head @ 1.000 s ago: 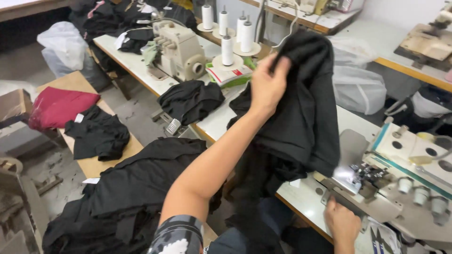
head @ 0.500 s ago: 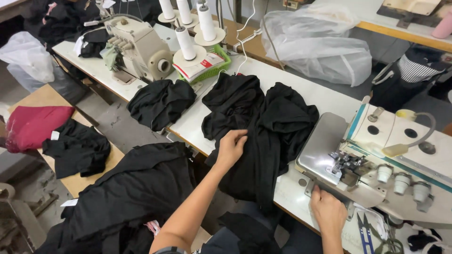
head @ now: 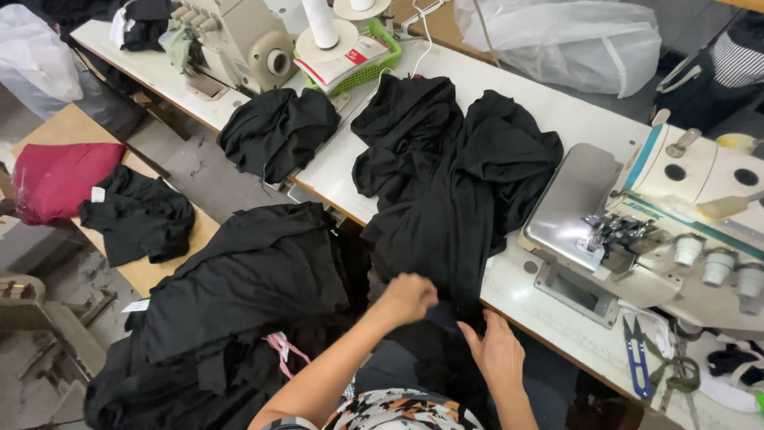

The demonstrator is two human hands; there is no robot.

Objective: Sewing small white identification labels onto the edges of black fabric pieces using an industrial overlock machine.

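Black garment (head: 454, 191) sprawls over white counter (head: 549, 103) edge, just left of sewing machine (head: 637, 231). L hand (head: 407, 296) fisted on its hanging hem; R hand (head: 500, 354) open, fingers touching fabric. Blue snips (head: 637, 362) near machine.

white table (head: 549, 111), black garment (head: 454, 183), sewing machine (head: 684, 215)

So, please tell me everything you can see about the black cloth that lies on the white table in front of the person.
The black cloth is soft, matte fabric, crumpled into two humps on the white table. Its lower part hangs over the near edge toward the person. Its right side lies against the sewing machine plate. The left hand, closed like a fist, grips its lower edge; the right hand, fingers spread, touches it just below the table edge.
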